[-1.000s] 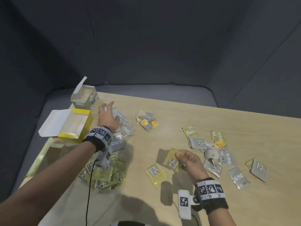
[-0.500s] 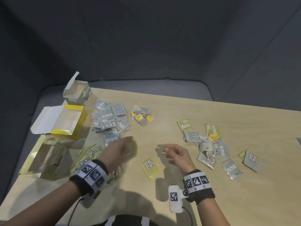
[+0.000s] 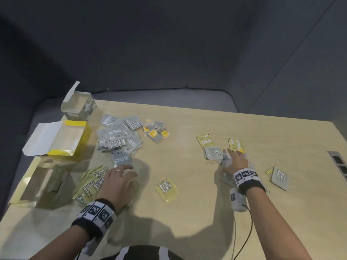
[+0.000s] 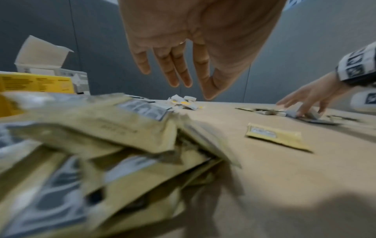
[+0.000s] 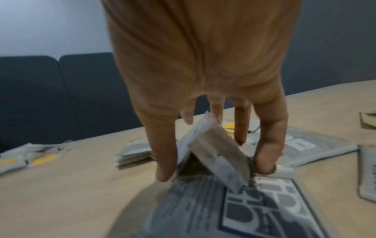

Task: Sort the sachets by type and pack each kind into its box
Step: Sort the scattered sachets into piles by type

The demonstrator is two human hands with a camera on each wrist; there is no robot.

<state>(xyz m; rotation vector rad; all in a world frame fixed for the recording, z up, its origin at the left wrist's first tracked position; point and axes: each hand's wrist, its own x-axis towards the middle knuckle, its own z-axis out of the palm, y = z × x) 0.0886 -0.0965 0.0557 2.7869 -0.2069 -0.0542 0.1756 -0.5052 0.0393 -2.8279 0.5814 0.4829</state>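
light wooden table, scattered grey sachets, yellow sachets, open boxes

Head view looking down from above over the pale wooden counter; wrist views skimming low, close, forward over the same counter.

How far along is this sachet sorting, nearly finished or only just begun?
Roughly midway through sorting; packing hasn't visibly begun. Done: a grey pile, a pale-yellow pile and a small yellow-tab pile sit beside the open boxes. In hand: the right hand is gathering grey sachets from the mixed scatter; the left hand hovers open. Left: that scatter, one lone yellow sachet, then boxing.
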